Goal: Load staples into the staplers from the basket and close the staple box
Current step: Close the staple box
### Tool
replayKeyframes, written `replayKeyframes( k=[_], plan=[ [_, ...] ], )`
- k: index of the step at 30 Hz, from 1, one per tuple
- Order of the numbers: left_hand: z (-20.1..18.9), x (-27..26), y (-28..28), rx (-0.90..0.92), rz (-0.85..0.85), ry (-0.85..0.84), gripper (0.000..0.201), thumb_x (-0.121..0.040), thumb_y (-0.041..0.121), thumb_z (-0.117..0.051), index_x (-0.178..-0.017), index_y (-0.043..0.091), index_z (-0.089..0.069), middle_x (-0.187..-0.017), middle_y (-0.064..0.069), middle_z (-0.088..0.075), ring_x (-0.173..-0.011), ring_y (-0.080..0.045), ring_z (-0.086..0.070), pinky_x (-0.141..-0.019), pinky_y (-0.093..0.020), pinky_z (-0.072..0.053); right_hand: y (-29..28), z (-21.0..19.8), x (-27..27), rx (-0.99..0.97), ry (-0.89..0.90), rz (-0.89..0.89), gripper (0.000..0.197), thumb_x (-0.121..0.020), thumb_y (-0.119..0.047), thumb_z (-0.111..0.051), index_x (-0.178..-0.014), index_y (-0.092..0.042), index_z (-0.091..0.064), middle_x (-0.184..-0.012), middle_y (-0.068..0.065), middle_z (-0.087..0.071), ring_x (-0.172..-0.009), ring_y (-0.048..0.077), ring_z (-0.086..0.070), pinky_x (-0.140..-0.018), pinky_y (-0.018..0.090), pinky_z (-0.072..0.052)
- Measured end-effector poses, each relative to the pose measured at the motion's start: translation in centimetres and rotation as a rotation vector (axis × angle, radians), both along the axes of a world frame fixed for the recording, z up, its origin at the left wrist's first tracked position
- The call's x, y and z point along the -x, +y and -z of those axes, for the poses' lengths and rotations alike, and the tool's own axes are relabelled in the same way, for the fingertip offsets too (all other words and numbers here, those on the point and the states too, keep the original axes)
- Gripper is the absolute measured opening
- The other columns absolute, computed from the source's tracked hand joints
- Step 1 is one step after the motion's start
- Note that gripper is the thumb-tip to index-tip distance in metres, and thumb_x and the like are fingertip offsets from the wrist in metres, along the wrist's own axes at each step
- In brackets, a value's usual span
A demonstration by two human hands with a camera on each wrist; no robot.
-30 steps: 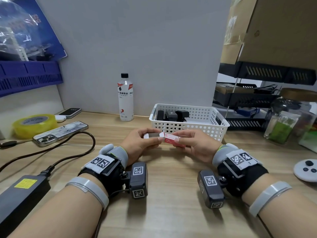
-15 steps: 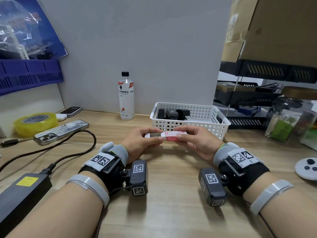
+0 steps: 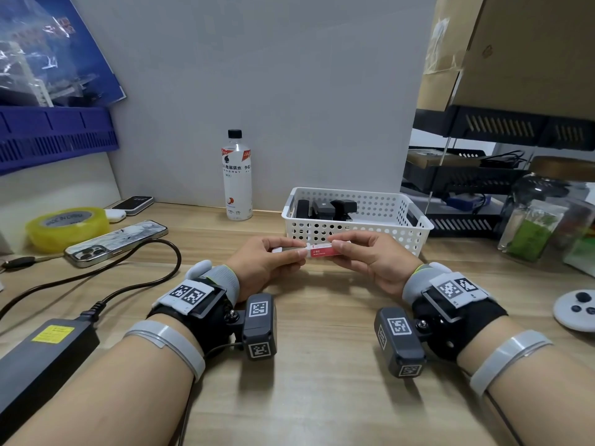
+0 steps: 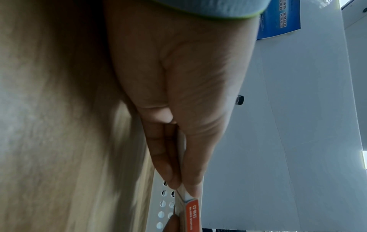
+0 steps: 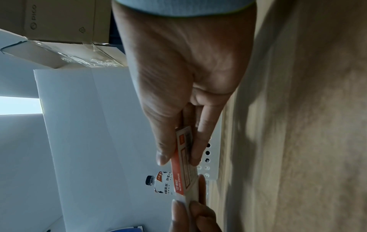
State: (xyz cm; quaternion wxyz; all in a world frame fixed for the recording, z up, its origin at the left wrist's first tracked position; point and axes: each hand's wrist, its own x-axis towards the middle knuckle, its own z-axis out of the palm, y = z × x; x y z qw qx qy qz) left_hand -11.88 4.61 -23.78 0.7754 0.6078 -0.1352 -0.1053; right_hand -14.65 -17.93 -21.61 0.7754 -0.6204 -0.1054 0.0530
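staple box (image 3: 323, 250): red-and-white, 1 visible, held in the air between both hands just in front of the basket, above the desk (image 3: 322, 397). Its white inner tray sticks out on the left side of the red sleeve.
left hand (image 3: 262, 263): thumb and fingers pinch the white tray end; left wrist view shows the tray edge clamped between thumb and fingertips (image 4: 170, 175).
right hand (image 3: 375, 257): thumb on top, fingers underneath, gripping the red sleeve; confirmed in right wrist view (image 5: 184, 158).
hidden: the box contents are covered by the fingers and the sleeve, so I can't tell if staples are inside. The print on the sleeve is too small to read.
basket (image 3: 402, 235): white, perforated, 1, on the desk behind the hands.
staplers (image 3: 323, 209): dark shapes at the left end of the basket, about 3; they overlap and sit behind the basket wall, so the count is not certain.
bottle (image 3: 236, 178): 1, upright, black cap, left of the basket against the wall.
phones: 2 on the left side of the desk, a large one (image 3: 116, 241) and a smaller one (image 3: 133, 203) farther back.
tape roll (image 3: 66, 226): 1, yellow, far left.
power brick (image 3: 38, 365): 1, cut off by the lower left edge, with its cable looping across the desk.
right edge: jar (image 3: 541, 214) with green contents and a round white controller (image 3: 576, 309), partly cropped.
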Motion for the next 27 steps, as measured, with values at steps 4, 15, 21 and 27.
replayKeyframes(
  k=[4,15,21,27],
  plan=[
    [-0.1,0.0,0.0,0.004,-0.004,0.008,0.033,-0.065,0.012,-0.081,-0.096,0.003,-0.076,-0.094,-0.015,-0.072,-0.079,-0.018,-0.070,-0.071,-0.021,-0.057,0.1,-0.1,0.0,0.033,-0.013,0.017,0.018,-0.087,0.001,-0.069,-0.105,0.005,-0.070,-0.102,0.020,-0.075,-0.092,0.025,-0.075,-0.082,0.025,-0.060],
    [-0.7,0.8,-0.1,0.069,0.069,0.077,0.034,-0.070,0.010,-0.075,-0.102,0.001,-0.070,-0.087,-0.014,-0.071,-0.078,-0.017,-0.072,-0.070,-0.023,-0.058,0.5,-0.3,0.3,0.044,-0.021,-0.013,0.033,-0.084,-0.007,-0.072,-0.112,0.010,-0.067,-0.105,0.021,-0.073,-0.097,0.026,-0.073,-0.086,0.027,-0.060],
    [-1.0,1.5,-1.3,0.124,0.102,0.136,0.039,-0.079,0.005,-0.069,-0.116,0.005,-0.056,-0.092,-0.016,-0.068,-0.075,-0.021,-0.072,-0.068,-0.028,-0.060,1.1,0.1,0.1,0.077,-0.022,-0.016,0.027,-0.091,0.001,-0.066,-0.116,0.012,-0.065,-0.100,0.020,-0.072,-0.089,0.021,-0.074,-0.080,0.024,-0.060],
    [-1.2,0.8,0.0,0.205,0.039,0.157,0.053,-0.075,0.004,-0.070,-0.125,0.001,-0.053,-0.109,-0.023,-0.066,-0.085,-0.028,-0.072,-0.072,-0.031,-0.061,0.8,0.3,-0.2,-0.010,-0.014,0.070,0.016,-0.090,0.006,-0.065,-0.105,0.008,-0.068,-0.097,0.017,-0.070,-0.085,0.019,-0.073,-0.082,0.028,-0.062]
  ],
)
